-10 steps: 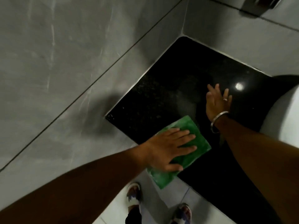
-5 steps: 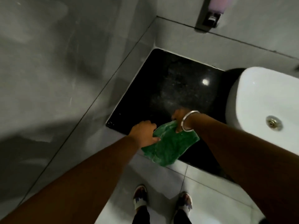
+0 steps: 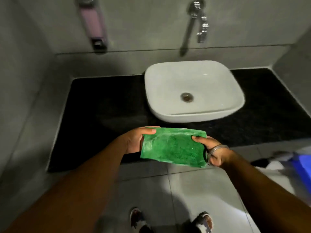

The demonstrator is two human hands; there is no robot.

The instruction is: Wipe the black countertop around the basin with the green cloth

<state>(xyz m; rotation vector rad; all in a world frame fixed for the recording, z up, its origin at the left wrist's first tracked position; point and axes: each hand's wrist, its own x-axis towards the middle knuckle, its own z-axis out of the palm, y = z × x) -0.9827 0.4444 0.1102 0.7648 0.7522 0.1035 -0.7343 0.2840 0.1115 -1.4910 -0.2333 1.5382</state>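
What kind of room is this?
Likely a bathroom or washroom: a white vessel basin on a black countertop, a chrome wall tap, and what looks like a wall soap dispenser on grey tiles.

blurred: blue object at right edge | hidden: fingers of both hands behind green cloth

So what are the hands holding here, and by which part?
Both hold the green cloth, spread flat between them: the left hand grips its left edge, the right hand its right edge, above the countertop's front edge.
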